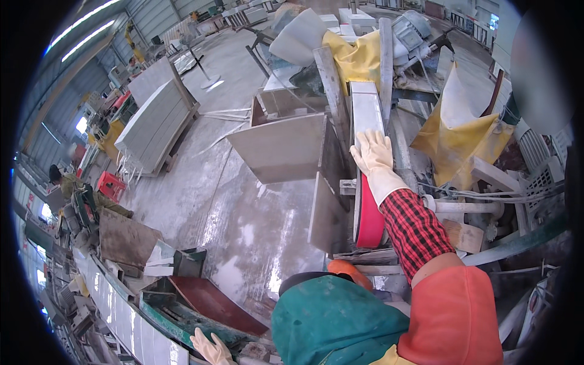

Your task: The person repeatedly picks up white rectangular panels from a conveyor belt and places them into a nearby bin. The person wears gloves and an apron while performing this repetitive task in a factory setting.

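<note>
My right hand [373,153], in a cream rubber glove, lies with its fingers stretched out and its palm down. It rests on a long, narrow piece with a wet white top [366,100] and a red near end [370,226]. Nothing is gripped in it. At the lower left my left hand [210,347], gloved alike, has its fingers spread and holds nothing. It is nearest to a green metal frame [170,325] and a long pale slab [125,313]; whether it touches either I cannot tell. Green cloth [334,316] covers part of the view between my arms.
Grey panels [277,149] stand left of the narrow piece. Yellow sheeting [359,55] hangs beyond it, with more sheeting [465,131] to the right. A motor [410,30] sits at the far right. Pale stacked slabs [155,128] and another person [82,191] are at left.
</note>
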A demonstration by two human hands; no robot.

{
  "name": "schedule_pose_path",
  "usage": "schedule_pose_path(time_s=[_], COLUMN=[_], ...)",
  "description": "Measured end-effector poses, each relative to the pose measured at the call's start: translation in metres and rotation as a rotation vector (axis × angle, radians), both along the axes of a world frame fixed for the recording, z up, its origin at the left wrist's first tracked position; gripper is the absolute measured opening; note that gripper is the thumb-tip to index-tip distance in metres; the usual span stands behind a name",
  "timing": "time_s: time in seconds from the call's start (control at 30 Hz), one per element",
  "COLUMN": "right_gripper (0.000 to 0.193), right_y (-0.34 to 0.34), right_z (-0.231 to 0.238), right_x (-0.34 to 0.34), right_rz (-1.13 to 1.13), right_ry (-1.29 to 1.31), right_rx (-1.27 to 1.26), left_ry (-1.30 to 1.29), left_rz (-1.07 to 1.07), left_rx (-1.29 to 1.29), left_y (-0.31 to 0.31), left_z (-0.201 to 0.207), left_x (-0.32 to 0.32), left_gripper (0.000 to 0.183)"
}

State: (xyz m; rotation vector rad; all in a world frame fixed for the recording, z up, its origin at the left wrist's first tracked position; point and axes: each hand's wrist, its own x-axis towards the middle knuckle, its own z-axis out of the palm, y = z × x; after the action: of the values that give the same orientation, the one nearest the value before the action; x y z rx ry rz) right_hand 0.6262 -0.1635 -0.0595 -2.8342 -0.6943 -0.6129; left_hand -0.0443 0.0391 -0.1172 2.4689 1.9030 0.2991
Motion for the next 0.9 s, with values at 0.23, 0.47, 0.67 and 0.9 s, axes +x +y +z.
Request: schedule_pose_path(time_s=[0.23, 0.47, 0.67, 0.9], right_gripper=[0.053, 0.054, 0.051, 0.042], right_y=[-0.003, -0.004, -0.003, 0.000], right_z=[0.006, -0.001, 0.004, 0.006], right_x=[-0.009, -0.014, -0.025, -0.031], right_rz=[-0.034, -0.045, -0.081, -0.104], right_ry=[0.114, 0.067, 0.107, 0.088], right_rx=[-0.063, -0.029, -0.053, -0.003], left_ry=[0.002, 0.004, -0.067, -0.025], left_rz=[-0.058, -0.061, -0.094, -0.046], left_rx=[-0.084, -0.095, -0.092, 0.075], left_y=[0.002, 0.006, 0.004, 0.002], left_z=[0.002, -0.002, -0.009, -0.010], left_x=[-0.007, -0.010, -0.018, -0.011], left_gripper=[0.057, 0.056, 0.058, 0.056])
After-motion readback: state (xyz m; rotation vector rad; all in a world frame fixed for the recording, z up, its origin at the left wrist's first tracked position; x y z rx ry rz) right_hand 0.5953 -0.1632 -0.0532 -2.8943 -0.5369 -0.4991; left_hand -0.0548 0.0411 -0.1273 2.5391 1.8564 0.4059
